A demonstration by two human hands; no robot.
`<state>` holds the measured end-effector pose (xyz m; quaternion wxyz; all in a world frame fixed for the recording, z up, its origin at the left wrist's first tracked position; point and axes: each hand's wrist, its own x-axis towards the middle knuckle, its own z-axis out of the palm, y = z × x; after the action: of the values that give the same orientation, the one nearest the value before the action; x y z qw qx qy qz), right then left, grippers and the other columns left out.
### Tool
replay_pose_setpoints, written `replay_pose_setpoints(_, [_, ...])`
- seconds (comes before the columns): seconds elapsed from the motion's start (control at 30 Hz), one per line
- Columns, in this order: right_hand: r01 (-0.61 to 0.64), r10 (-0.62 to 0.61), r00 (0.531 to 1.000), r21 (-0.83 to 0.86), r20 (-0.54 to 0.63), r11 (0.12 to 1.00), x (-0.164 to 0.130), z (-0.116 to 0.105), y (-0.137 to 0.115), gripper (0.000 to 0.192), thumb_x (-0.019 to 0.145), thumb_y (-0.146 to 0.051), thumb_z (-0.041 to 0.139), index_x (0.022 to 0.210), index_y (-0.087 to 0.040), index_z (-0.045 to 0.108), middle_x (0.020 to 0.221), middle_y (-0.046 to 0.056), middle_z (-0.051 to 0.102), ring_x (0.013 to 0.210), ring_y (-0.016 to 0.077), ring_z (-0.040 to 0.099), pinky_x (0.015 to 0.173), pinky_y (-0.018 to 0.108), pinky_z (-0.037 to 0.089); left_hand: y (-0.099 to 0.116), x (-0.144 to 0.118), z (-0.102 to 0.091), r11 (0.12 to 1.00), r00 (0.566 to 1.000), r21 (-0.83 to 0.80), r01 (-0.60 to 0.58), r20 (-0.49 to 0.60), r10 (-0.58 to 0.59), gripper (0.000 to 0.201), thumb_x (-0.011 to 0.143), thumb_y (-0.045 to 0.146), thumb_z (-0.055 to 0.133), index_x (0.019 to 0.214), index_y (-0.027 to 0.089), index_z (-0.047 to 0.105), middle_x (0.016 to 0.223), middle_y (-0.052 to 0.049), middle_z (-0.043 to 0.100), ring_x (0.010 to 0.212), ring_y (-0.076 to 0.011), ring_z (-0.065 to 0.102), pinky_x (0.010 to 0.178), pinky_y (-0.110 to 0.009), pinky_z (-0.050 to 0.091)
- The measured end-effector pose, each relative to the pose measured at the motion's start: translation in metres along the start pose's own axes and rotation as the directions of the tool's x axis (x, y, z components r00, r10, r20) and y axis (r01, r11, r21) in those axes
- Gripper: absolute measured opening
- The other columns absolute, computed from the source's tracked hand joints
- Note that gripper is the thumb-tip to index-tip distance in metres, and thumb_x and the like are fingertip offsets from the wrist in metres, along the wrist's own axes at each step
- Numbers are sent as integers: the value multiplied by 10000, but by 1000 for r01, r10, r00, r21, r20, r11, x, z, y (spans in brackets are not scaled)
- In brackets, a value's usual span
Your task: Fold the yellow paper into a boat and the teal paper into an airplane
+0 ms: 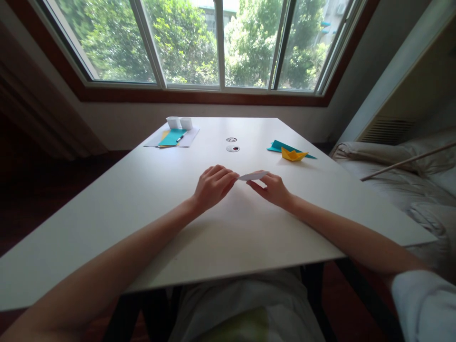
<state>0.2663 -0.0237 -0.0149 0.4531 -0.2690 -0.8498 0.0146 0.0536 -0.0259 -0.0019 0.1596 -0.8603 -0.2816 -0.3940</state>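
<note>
A small piece of folded white paper (252, 176) is held between my two hands, just above the middle of the white table (221, 228). My left hand (216, 184) pinches its left tip, the fingers pressed together. At the other end, my right hand (272, 187) grips the paper, with the thumb below and the fingers behind it. The paper looks thin and nearly edge-on, so its folds cannot be made out. Beyond the hands lie two round printed pieces (232, 148), one behind the other.
To the right stand a yellow paper boat (293, 154) and a folded teal paper shape (280, 146). At the back left, teal sheets (173, 137), a pen (181, 137) and white containers (185, 123) rest on or beside white paper. A cloth-covered seat (402, 166) adjoins the table's right edge.
</note>
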Motion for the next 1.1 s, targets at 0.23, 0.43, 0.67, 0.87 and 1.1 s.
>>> replay_pose_setpoints(0.23, [-389, 461, 887, 502, -21, 773, 6, 7, -7, 182, 718, -318, 646, 841, -185, 630, 813, 32, 670, 761, 177, 627, 725, 332, 518, 12, 12, -9, 877, 959, -392, 277, 49, -280, 156, 812, 254, 536, 907, 157, 615, 800, -44, 637, 700, -129, 573, 652, -247, 460])
replay_pose_setpoints(0.43, [-550, 616, 752, 741, 237, 385, 11, 8, -5, 253, 652, -311, 697, 849, -170, 625, 770, 15, 661, 706, 140, 603, 700, 321, 498, 13, 16, -9, 250, 661, -647, 720, 530, -532, 261, 699, 368, 639, 787, 126, 594, 652, -24, 621, 539, -108, 555, 514, -229, 453])
replay_pose_setpoints(0.67, [-733, 568, 680, 417, 464, 537, 6, 4, 8, 227, 666, -329, 642, 768, -127, 645, 702, 20, 633, 626, 115, 545, 603, 250, 424, 4, 3, 9, 552, 614, -316, 772, 598, -516, 312, 732, 425, 550, 743, 136, 667, 680, -33, 644, 628, -144, 556, 573, -249, 411])
replay_pose_setpoints(0.87, [-531, 444, 769, 73, 460, 844, 2, 5, 17, 192, 713, -329, 577, 731, -144, 628, 659, -3, 590, 613, 112, 503, 569, 234, 379, -3, -5, 23, 815, 747, -127, 566, 498, -441, 226, 734, 354, 556, 756, 175, 692, 740, -37, 649, 733, -175, 552, 730, -302, 413])
replay_pose_setpoints(1.1, [-435, 384, 813, 19, 438, 900, -2, 6, 21, 153, 698, -312, 606, 719, -161, 597, 724, 5, 593, 648, 116, 508, 578, 230, 402, -9, -9, 31, 823, 758, -142, 550, 499, -420, 150, 718, 315, 601, 755, 188, 674, 743, -15, 641, 736, -172, 553, 715, -300, 428])
